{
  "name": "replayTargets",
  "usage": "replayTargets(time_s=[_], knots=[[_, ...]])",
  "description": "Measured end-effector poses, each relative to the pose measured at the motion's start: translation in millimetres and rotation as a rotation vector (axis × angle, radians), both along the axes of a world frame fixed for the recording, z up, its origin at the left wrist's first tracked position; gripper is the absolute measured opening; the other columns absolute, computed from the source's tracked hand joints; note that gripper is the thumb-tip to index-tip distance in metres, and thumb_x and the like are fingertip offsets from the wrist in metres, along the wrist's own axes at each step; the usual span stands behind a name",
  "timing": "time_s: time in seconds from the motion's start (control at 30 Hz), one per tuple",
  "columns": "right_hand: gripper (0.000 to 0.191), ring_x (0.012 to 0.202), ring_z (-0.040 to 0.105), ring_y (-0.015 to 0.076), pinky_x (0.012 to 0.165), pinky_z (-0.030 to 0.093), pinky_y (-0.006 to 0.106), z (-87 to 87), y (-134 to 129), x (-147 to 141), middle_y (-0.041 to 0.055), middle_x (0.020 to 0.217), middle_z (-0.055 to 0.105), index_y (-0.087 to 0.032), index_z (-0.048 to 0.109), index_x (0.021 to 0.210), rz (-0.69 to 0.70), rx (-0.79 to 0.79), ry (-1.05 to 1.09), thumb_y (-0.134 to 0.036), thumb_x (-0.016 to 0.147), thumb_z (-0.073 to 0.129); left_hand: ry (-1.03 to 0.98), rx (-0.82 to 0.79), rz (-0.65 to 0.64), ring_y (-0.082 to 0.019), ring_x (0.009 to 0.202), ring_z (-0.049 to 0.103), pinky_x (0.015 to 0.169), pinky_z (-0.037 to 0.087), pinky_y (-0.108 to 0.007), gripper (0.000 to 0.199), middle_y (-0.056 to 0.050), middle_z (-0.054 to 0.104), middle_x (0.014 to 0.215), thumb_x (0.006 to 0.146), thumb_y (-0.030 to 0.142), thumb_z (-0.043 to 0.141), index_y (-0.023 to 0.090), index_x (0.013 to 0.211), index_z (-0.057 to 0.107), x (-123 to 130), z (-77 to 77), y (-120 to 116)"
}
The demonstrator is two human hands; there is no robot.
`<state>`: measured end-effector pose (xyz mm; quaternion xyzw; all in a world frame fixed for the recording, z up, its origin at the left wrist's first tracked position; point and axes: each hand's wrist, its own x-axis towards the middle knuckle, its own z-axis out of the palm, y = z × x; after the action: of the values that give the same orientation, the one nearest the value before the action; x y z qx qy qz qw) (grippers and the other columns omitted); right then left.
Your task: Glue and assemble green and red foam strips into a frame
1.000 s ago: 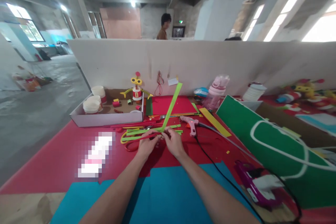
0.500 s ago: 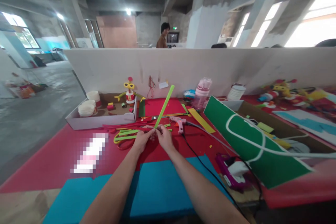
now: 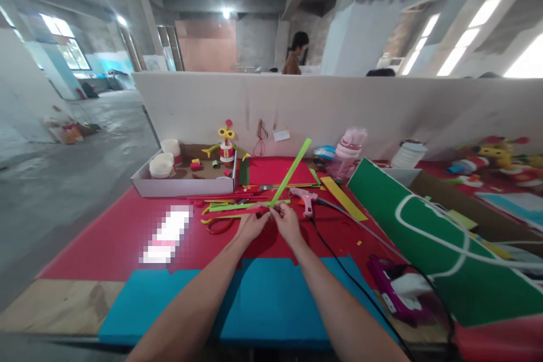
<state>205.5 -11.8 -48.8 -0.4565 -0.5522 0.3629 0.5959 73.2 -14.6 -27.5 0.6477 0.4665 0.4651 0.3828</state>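
My left hand point(image 3: 253, 226) is closed on a red strip point(image 3: 237, 214) that points left over the scissors' handles. Against it, my right hand point(image 3: 287, 223) pinches the lower end of a long light green strip point(image 3: 292, 169), which slants up to the right. The fingertips of both hands meet where the two strips come together. Beyond and left of my hands lie more green strips point(image 3: 220, 207) and scissors with yellow and red handles point(image 3: 218, 228). A pink glue gun point(image 3: 307, 201) rests just right of my right hand.
A white box point(image 3: 182, 186) with paper cups and a figure point(image 3: 227, 150) stand back left. At right are a green board point(image 3: 407, 237), a purple power strip point(image 3: 392, 288) and cables. Blue sheets point(image 3: 271, 300) lie in front. A person point(image 3: 296, 54) is beyond the partition.
The view has turned left, so the scene sits further right. A red strip now shows at my left hand, pointing left. The green strip still slants up from my fingers.
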Motion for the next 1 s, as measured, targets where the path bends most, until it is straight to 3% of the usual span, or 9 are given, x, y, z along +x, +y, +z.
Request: replayTargets(time_s=[0.13,0.3,0.5,0.77,1.0], knots=[[0.024,0.058,0.059,0.0151,0.061,0.048,0.029,1.7,4.0,1.0,-0.0016,0.066,0.061,-0.021,0.056,0.075,0.011,-0.057,0.187,-0.042,0.070,0.066,0.187,0.177,0.020,-0.013,0.067,0.059,0.067,0.045,-0.023,0.018,-0.002,0.067,0.073,0.070,0.009,0.053,0.015,0.080,0.066,-7.9,0.4,4.1],[0.027,0.058,0.059,0.0151,0.062,0.048,0.029,5.2,6.8,7.5,-0.0026,0.060,0.060,-0.020,0.055,0.078,-0.076,-0.075,0.324,-0.042,0.069,0.068,0.332,0.222,-0.103,-0.013,0.067,0.059,0.066,0.043,-0.023,0.022,-0.002,0.068,0.074,0.072,0.007,0.051,0.017,0.082,0.068,-6.6,-0.1,-1.4],[0.028,0.055,0.057,0.0148,0.061,0.049,0.029,12.5,9.8,16.9,-0.0031,0.056,0.058,-0.020,0.055,0.076,-0.218,-0.055,0.349,-0.044,0.068,0.067,0.355,0.280,-0.208,-0.013,0.071,0.059,0.068,0.041,-0.022,0.017,-0.002,0.069,0.077,0.076,0.009,0.052,0.017,0.078,0.067,-0.2,-2.3,-4.6],[0.031,0.057,0.058,0.0153,0.060,0.050,0.029,9.1,5.6,8.5,-0.0027,0.059,0.058,-0.021,0.054,0.077,-0.099,-0.083,0.294,-0.048,0.068,0.067,0.335,0.219,-0.191,-0.013,0.064,0.055,0.063,0.038,-0.022,0.016,-0.001,0.065,0.069,0.080,0.016,0.052,0.017,0.075,0.067,-1.0,2.2,-5.5],[0.031,0.060,0.060,0.0173,0.063,0.050,0.031,12.9,-0.5,2.9,-0.0009,0.061,0.060,-0.021,0.054,0.076,-0.031,-0.068,0.230,-0.048,0.070,0.066,0.204,0.118,-0.112,-0.013,0.062,0.054,0.063,0.040,-0.023,0.017,-0.001,0.063,0.066,0.080,0.016,0.049,0.016,0.078,0.066,-2.5,2.1,-1.0]])
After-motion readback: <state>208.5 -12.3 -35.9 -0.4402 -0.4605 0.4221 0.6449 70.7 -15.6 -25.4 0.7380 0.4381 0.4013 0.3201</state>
